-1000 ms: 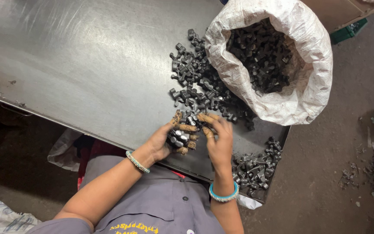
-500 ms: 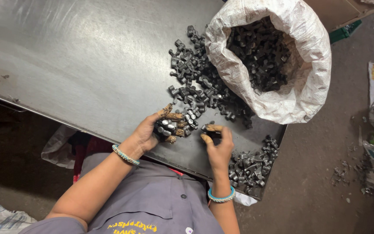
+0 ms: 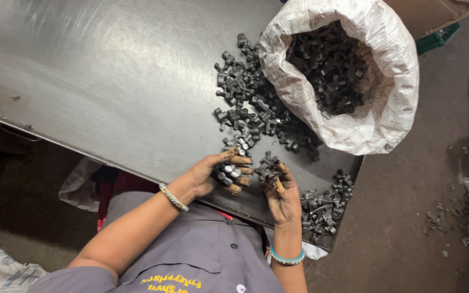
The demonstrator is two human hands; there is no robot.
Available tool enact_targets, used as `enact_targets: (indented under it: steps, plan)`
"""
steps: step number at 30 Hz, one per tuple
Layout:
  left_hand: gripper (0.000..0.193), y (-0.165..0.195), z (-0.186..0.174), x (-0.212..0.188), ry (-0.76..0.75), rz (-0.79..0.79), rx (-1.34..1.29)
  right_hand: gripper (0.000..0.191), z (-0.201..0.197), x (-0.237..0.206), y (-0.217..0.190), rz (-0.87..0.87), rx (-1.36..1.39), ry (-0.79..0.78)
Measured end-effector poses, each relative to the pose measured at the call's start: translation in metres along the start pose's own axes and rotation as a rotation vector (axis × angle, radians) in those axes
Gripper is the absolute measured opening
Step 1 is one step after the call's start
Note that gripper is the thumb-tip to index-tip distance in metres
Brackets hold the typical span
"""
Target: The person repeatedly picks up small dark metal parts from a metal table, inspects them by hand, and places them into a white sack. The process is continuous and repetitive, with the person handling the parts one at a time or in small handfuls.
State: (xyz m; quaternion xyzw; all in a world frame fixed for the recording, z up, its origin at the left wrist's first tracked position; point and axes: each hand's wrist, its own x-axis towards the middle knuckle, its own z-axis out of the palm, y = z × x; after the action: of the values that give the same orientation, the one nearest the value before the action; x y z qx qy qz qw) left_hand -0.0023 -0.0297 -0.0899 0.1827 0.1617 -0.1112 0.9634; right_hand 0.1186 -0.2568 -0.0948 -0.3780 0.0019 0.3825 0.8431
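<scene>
Broad steel desk [image 3: 109, 81], tilted in the view, bare over most of its top. White woven sack [image 3: 392, 81] standing open at the far corner, full of dark metal parts, mouth rolled down for easy reach. Loose pile of parts [image 3: 251, 108] spilled beside the sack, within arm's range. Smaller heap [image 3: 321, 203] at the near edge. Left hand [image 3: 210, 176] cupped, fingers curled round a handful of parts. Right hand [image 3: 280, 192] half closed, pinching a few parts at the fingertips.
</scene>
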Motion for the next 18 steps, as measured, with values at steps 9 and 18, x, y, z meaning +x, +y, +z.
enact_targets:
  steps: [9,18]
  plan:
    - [0.066,0.0002,0.0047,0.0036,0.007,-0.048,0.029,0.037,0.0031,0.0010,0.0048,0.055,0.098,0.028]
    - [0.065,-0.0021,0.0056,0.0018,0.049,-0.061,0.019,0.029,0.0088,0.0009,0.0056,0.049,0.026,0.050]
